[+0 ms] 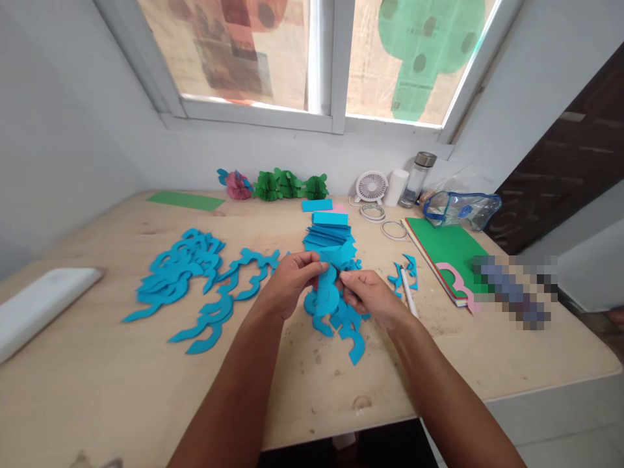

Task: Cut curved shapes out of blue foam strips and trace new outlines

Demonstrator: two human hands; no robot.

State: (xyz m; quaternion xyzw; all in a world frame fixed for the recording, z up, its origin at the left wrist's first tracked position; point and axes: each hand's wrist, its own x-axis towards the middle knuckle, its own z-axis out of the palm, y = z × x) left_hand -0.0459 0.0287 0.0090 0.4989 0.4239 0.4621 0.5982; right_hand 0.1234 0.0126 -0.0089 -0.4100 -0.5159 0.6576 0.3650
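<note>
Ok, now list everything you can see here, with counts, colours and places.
Held paper: count unclear, blue, between hands
Wavy cut-outs: many, blue, left of and under hands
Paper strips: several, blue, behind hands
Scraps: several, blue, beside pen
Pen: one, white, right
Ornaments: four, three green, one pink-and-blue, back
Green strip: one, green, back left
Long object: one, white, left
Fan: one, white, back
Cylinder: one, white, beside fan
Bottle: one, clear, beside cylinder
Tape rolls: at least two, whitish, before fan
Pouch: one, clear-and-blue, back right
Sheet stack: one, green-topped, right
Pink cut-out: one, pink, on stack
Table: one, wooden, beneath
Window: one, white-framed, above
Left hand, right hand: centre
</note>
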